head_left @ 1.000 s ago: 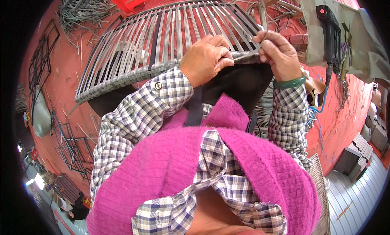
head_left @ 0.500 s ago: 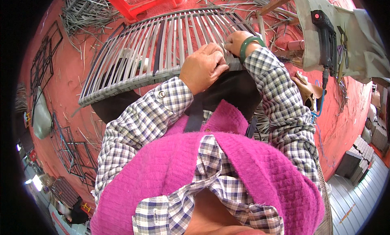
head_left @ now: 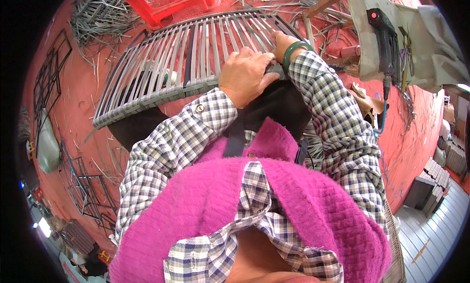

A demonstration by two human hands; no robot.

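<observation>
1. Two bare hands work close together before me; the left hand (head_left: 247,75) lies at the near edge of the slatted panel (head_left: 189,60), back upward, fingers bent and thumb out to the right; whether it grips anything I cannot tell.
2. The right hand (head_left: 283,44), wearing a green bangle (head_left: 293,50) at the wrist, reaches over the panel's right part, just beside the left; its fingertips are mostly hidden, so I cannot tell if they are apart or pinched.
3. The panel sits in front of the person, its grey woven edge (head_left: 161,96) nearest the dark-clothed lap.
4. A red plastic stool (head_left: 169,9) stands beyond it; rightward, a black pneumatic gun (head_left: 383,38) rests against pale cloth (head_left: 431,43).
</observation>
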